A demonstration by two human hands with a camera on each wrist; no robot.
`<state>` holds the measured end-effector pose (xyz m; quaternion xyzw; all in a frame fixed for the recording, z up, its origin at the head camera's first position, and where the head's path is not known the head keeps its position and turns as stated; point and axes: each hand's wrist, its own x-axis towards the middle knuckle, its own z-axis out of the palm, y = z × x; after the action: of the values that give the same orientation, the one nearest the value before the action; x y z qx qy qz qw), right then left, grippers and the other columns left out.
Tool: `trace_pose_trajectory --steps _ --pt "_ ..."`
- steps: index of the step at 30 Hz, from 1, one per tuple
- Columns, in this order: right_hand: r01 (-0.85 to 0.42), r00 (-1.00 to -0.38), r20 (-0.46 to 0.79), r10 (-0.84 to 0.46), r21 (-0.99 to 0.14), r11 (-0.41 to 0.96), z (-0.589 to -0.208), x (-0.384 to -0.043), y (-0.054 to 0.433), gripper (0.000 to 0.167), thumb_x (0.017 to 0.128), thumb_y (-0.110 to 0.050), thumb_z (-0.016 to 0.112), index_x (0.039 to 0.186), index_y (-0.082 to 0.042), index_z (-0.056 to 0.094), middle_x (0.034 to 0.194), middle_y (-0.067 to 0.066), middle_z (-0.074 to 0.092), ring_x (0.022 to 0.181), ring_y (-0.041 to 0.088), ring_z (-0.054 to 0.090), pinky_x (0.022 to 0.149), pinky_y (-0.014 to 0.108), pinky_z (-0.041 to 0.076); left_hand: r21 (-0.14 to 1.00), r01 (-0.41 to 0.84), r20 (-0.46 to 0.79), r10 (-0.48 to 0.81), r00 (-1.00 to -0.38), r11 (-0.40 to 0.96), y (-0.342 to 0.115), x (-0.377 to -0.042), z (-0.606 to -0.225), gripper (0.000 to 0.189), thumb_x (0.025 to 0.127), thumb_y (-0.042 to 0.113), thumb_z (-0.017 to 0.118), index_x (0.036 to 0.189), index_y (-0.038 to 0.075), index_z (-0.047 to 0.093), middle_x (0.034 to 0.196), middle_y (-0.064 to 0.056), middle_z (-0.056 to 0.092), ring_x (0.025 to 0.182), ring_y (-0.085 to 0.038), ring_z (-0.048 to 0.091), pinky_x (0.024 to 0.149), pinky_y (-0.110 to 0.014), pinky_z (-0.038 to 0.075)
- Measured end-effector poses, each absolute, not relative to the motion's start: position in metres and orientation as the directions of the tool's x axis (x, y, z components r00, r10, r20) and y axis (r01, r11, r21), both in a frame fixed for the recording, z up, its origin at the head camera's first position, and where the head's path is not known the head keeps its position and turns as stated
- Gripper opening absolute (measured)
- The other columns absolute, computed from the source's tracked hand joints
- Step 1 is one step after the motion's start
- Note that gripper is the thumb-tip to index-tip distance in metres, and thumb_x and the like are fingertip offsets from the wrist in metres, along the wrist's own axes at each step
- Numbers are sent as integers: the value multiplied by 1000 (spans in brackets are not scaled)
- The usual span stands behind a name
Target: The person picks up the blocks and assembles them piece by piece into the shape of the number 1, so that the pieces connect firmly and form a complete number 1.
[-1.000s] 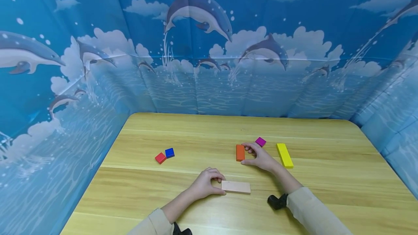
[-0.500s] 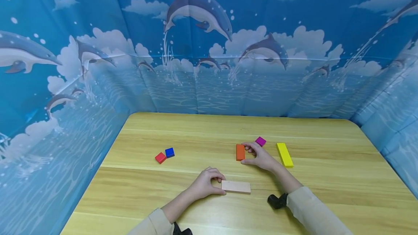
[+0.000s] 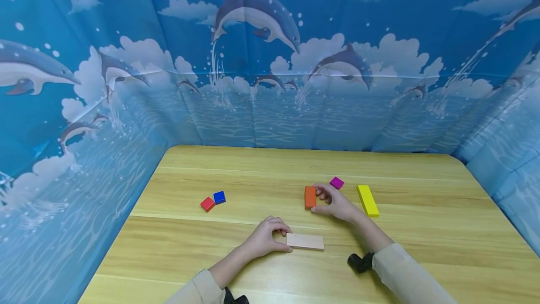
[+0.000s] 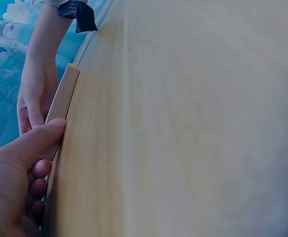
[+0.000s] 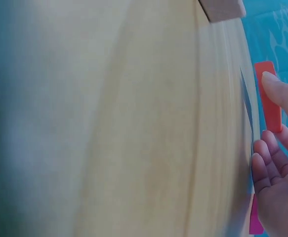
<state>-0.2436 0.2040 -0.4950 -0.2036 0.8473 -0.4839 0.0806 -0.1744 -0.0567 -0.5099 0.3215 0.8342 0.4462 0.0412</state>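
Left hand point(image 3: 266, 237) nearer, right hand point(image 3: 334, 203) farther out

The left forearm point(image 3: 231, 262) slants inward, the left thumb and fingers pinching, lower fingers curled in. The right forearm point(image 3: 372, 232) reaches in from the opposite side; its thumb and forefinger also pinch, the remaining fingers bent side by side.

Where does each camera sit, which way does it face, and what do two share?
Head: on the person's head, facing forward and down at the table; left hand, right hand and sleeves show.
Left wrist: on that wrist, facing the left hand pinching the pale block; right hand beyond.
Right wrist: on that wrist, facing the orange block; only the right hand shows.
Shared: head and right wrist both show orange block and magenta block.
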Motion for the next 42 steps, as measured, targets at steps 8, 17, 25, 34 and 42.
trace_pose_trajectory --steps 8,17,25,34,42 --pt "-285 -882 67 -466 -864 416 -490 -234 198 64 75 -15 76 127 4 44 103 11 49 89 25 45 75 27 40 775 489 203 576 -792 400 -57 -174 -509 29 65 22 83 87 12 68 75 6 56 75 -6 45 72 -19 38" --pt "-302 -874 67 -481 -850 431 -489 -220 193 64 74 -18 76 126 3 45 103 9 50 90 23 45 75 26 40 775 490 206 574 -792 398 -57 -175 -509 29 65 22 83 88 12 68 75 7 57 76 -5 44 72 -18 38" --pt "-319 -872 71 -483 -832 454 -489 -210 192 63 73 -19 77 123 3 47 100 7 51 88 21 45 74 25 41 773 499 218 574 -789 392 -57 -176 -509 30 65 22 83 88 12 68 75 7 57 76 -4 45 73 -19 39" --pt "-290 -874 19 -486 -823 489 -487 -203 190 64 73 -23 77 124 2 47 104 8 51 94 22 46 79 25 42 758 518 234 576 -784 397 -57 -176 -508 30 65 23 83 88 12 68 75 7 57 76 -3 44 71 -17 39" --pt "-322 -872 30 -488 -787 527 -485 -199 186 64 73 -24 77 123 2 48 105 7 51 95 21 46 80 26 43 781 483 203 569 -797 396 -57 -175 -506 29 65 21 83 88 12 68 75 7 57 77 -5 45 73 -19 39"
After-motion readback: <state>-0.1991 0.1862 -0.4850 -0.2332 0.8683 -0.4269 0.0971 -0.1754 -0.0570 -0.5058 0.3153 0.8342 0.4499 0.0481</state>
